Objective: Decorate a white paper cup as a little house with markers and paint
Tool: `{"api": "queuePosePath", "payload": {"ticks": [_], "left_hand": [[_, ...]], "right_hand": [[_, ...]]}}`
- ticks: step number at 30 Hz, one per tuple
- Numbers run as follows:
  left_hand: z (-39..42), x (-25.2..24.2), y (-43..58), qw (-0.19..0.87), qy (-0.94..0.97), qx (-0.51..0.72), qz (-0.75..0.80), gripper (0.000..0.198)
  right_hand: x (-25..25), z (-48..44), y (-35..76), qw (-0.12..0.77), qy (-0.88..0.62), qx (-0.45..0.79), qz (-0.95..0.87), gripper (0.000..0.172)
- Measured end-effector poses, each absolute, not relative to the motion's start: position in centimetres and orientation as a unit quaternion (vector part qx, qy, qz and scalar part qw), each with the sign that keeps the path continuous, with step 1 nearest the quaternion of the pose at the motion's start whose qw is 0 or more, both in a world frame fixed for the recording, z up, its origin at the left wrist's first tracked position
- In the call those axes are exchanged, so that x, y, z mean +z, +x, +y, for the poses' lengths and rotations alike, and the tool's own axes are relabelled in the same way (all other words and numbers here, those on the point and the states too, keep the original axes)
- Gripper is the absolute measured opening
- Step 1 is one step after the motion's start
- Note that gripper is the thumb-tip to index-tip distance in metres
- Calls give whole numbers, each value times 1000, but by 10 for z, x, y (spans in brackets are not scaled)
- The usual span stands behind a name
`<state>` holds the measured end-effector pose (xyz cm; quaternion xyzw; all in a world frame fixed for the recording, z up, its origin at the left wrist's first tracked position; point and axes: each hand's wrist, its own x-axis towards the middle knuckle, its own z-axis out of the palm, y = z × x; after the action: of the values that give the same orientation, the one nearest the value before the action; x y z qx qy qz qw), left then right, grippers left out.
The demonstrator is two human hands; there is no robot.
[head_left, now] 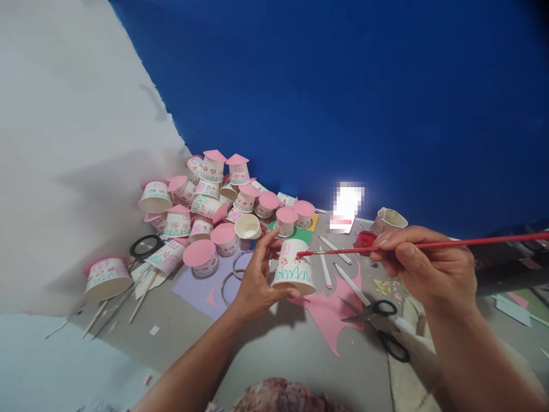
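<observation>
My left hand (257, 280) holds a white paper cup (292, 280) upside down, its rim at the bottom. Green grass strokes, red flowers and a pink window decorate its side. In my right hand (429, 269) is a paintbrush (347, 250) with a long red handle. Its red-coated tip touches the cup's side among the flowers. Just behind the brush stands a small pot of red paint (364, 240), partly hidden by my right hand and the brush. Below the cup lies a cut piece of pink paper (330, 312).
Many decorated cups with pink cone roofs (201, 254) are piled at the left and back. Scissors (381, 326), white markers (351, 283) and a cloth (414, 355) lie to the right. A lit phone (345, 209) leans near the blue wall (343, 103); silver rings (229, 286) rest on purple paper.
</observation>
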<state>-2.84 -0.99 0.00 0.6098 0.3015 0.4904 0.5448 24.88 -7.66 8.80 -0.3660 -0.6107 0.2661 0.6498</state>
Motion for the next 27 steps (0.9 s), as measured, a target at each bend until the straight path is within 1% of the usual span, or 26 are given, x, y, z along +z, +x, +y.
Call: {"api": "queuePosePath", "payload": {"ticks": [7,14,19,27], "left_hand": [[-11,2,-29,577,567,508,294,126],[-10,1,-28,575,561,524,284,122],[-12,10,-26,583,539,533,291,123],[-13,23,-25,597,521,539,284,114]], "right_hand": [[85,-77,251,657,-386,234,-604,10],[88,-79,251,659,-403,223,-594,10],[87,-81,254,654,-408,230,-595,10],[89,-81,250,655,-388,235,-604,11]]}}
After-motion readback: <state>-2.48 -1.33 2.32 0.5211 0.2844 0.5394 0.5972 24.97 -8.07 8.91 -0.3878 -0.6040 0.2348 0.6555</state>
